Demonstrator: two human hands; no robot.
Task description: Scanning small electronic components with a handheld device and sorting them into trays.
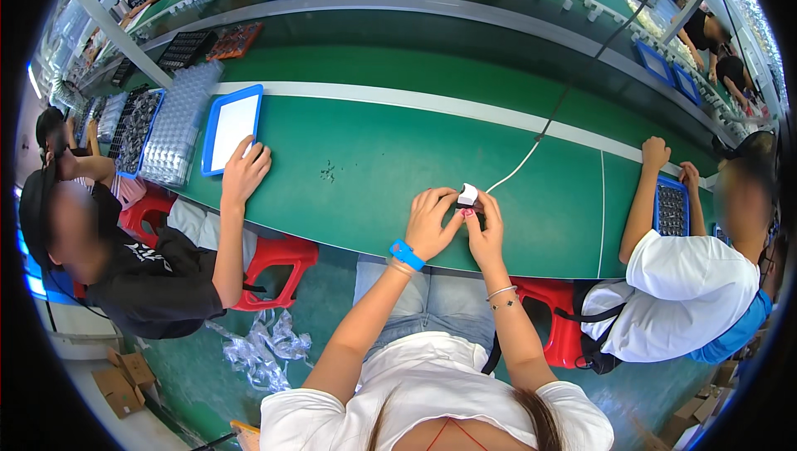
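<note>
Above the near edge of the green table [374, 210], both my hands are closed round a small white and black device [467, 194]. My left hand [429, 223] has its fingers along the device's left side. On the other side, my right hand [488, 231] grips it, with the thumbs close together at its lower end. A thin white cable [515, 167] runs from beside the device toward the back right and meets a dark hanging cord. My fingers cover part of the device, so its exact kind cannot be made out.
Several tiny dark pieces [328, 171] lie left of my hands. At left, a co-worker's hand [246, 170] touches a blue tray [207, 139] with a white lining, beside stacked clear plastic trays [176, 135]. Another co-worker sits at right by a blue tray of dark parts [671, 208].
</note>
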